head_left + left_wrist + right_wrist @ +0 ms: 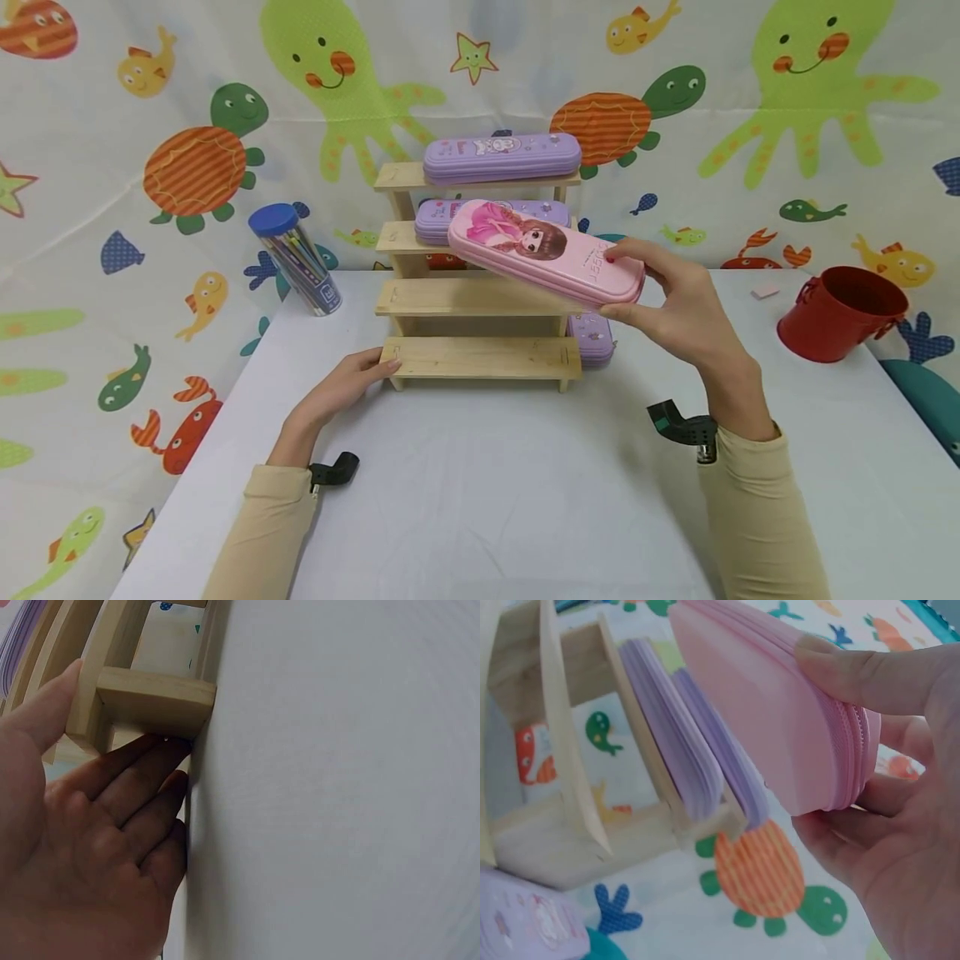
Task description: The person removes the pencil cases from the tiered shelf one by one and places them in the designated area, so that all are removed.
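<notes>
My right hand (678, 304) holds a pink zip pencil case (547, 254) by its right end, thumb below and fingers above. The case, printed with a doll-like girl, is tilted in front of the upper steps of a wooden tiered stand (480, 358). In the right wrist view the thumb presses near the pink case's zip (847, 750). My left hand (341, 387) grips the left end of the lowest step, thumb on the board and fingers by the leg (154, 705). One purple pencil case (502, 158) lies on the top step, another purple case (431, 221) below it, partly hidden.
A third purple case (592, 337) sits on the table behind the stand's right side. A blue-lidded clear jar of pencils (296, 258) leans at the left. At the right are a red bucket (840, 312) and a small pale block (766, 291). A sea-animal cloth (495, 83) hangs behind.
</notes>
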{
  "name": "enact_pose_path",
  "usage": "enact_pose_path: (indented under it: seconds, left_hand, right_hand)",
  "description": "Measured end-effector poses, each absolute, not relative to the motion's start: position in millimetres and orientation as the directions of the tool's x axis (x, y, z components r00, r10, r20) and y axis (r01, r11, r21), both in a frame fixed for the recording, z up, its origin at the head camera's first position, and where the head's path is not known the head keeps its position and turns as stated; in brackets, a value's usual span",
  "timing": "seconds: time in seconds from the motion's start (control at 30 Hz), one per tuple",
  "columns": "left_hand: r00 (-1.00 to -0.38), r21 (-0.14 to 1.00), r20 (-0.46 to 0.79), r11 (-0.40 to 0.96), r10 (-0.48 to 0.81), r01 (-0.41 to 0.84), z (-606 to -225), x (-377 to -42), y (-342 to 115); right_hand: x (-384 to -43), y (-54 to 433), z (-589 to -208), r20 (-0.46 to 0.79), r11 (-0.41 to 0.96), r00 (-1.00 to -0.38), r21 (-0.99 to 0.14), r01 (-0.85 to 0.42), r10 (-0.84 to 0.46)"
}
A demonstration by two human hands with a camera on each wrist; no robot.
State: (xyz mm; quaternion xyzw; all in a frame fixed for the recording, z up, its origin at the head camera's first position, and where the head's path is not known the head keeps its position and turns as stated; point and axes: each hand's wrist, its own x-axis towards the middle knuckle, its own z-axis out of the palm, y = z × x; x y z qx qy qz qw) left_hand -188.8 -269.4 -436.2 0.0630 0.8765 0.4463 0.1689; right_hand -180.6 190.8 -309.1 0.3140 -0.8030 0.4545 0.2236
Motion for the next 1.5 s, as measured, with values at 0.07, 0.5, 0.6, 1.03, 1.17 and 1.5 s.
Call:
enact_pose_path:
  seconds: [0.07, 0.5, 0.6, 1.03, 1.17, 1.5]
  left_hand:
    - [-0.935, 0.806, -0.239, 0.591, 0.261, -0.042, -435, -188, -270]
    - [-0.934, 0.796, -0.244, 0.604, 0.262, -0.038, -429, -187, -269]
    - [-0.935, 0.795, -0.246, 0.605, 0.257, -0.043, -429, -188, -269]
    - [-0.933, 0.807, -0.246, 0.589, 0.263, -0.047, -430, -187, -268]
    - [-0.933, 0.808, -0.242, 0.588, 0.266, -0.042, -432, -188, -269]
    - [-0.933, 0.816, -0.228, 0.577, 0.277, -0.028, -437, -187, -269]
  right_hand:
    - [-181, 195, -307, 0.652, 0.389, -0.708, -0.598, -0.700, -0.272]
    - [-176, 222, -307, 0.608, 0.524, -0.787, -0.638, -0.565, -0.109]
    - [-176, 227, -309, 0.592, 0.549, -0.802, -0.648, -0.528, -0.073]
    - [-175, 250, -310, 0.475, 0.627, -0.871, -0.719, -0.299, 0.130]
    - [-173, 257, -311, 0.454, 0.642, -0.872, -0.727, -0.244, 0.183]
    - [-187, 275, -333, 0.322, 0.680, -0.918, -0.728, -0.086, 0.229]
